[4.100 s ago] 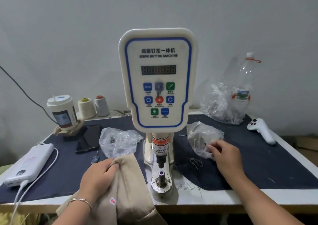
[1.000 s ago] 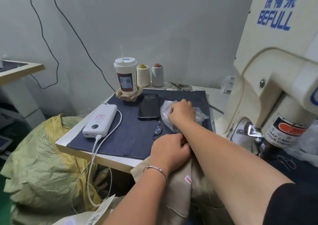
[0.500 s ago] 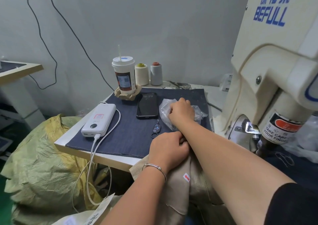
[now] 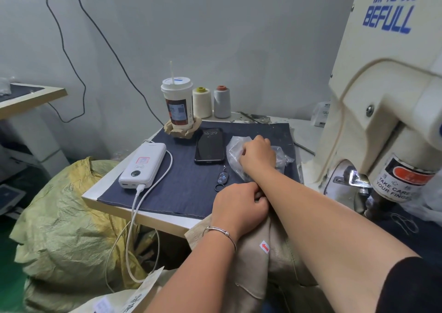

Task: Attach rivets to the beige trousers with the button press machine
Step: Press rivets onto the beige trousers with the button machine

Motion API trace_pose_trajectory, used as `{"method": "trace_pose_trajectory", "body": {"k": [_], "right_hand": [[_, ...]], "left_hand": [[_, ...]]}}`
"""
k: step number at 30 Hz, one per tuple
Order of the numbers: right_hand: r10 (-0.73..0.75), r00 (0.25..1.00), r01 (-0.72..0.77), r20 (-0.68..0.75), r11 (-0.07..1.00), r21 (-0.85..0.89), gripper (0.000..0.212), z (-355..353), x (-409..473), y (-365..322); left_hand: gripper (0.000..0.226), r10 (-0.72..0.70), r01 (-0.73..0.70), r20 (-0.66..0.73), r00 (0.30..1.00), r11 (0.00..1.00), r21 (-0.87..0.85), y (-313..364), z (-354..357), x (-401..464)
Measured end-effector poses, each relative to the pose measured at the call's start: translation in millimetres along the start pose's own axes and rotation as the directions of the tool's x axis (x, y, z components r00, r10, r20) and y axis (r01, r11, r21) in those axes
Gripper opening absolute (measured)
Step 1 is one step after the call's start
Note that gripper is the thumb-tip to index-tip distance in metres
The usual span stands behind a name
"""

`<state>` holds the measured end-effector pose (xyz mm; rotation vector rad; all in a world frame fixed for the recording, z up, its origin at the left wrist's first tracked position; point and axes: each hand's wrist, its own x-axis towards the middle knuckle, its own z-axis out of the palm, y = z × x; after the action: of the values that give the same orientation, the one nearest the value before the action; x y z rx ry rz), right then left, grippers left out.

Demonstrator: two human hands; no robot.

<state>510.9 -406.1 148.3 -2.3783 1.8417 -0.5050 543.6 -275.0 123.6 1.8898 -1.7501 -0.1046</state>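
— Reaching across with our right hand (image 4: 257, 154), we have it down on the clear plastic bag (image 4: 233, 151) that lies on the dark cloth toward the far edge of the counter (image 4: 148, 217), just beside the phone (image 4: 210, 145). Are we holding a rivet?

— We cannot tell. The fingers curl down into the crumpled plastic, so we judge they grip the bag or something in it, but any rivet is hidden under the hand.

— And our left hand (image 4: 239, 207)?

— Closed in a fist on the beige trousers (image 4: 253, 274), bunching the cloth at the near edge of the counter. The rest of the garment hangs off that edge toward us, with a small red-arrow sticker (image 4: 264, 247) showing on it.

— How far along are we, then?

— Early in a cycle, by our reading. The trousers are not under the head of the button press machine (image 4: 382, 111) — it stands at the right side of the counter, and the fabric stops short of its die. No rivet shows on the cloth we can see.

— So what is left?

— Nearly all of it: bring a rivet out of the bag, seat it in the machine, slide the marked spot of the trousers beneath the head and press. Whether other rivets already sit elsewhere on the garment, the view does not tell us.
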Motion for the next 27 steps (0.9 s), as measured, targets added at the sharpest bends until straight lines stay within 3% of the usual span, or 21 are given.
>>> {"method": "trace_pose_trajectory", "body": {"k": [15,20,23,27], "right_hand": [[-0.009,0.999,0.012,-0.032,0.995,0.102,0.030,-10.9,-18.5,9.1],[0.075,0.976,-0.014,-0.203,0.958,0.287,0.024,-31.2,-40.7,15.5],[0.190,0.964,-0.052,-0.188,0.822,0.567,0.027,-50.1,-70.6,17.8],[0.238,0.970,-0.142,0.048,0.393,0.909,0.020,-75.9,-138.0,18.8]], "left_hand": [[0.028,0.002,-0.002,0.013,1.000,1.000,0.011,-2.7,0.9,0.4],[0.028,-0.004,0.004,0.026,1.000,1.000,0.000,-1.1,-0.2,1.2],[0.023,-0.020,0.020,0.032,0.999,1.000,0.007,-0.2,-1.3,0.4],[0.032,-0.041,0.041,0.050,0.998,0.999,-0.004,3.0,-4.6,-2.2]]}}
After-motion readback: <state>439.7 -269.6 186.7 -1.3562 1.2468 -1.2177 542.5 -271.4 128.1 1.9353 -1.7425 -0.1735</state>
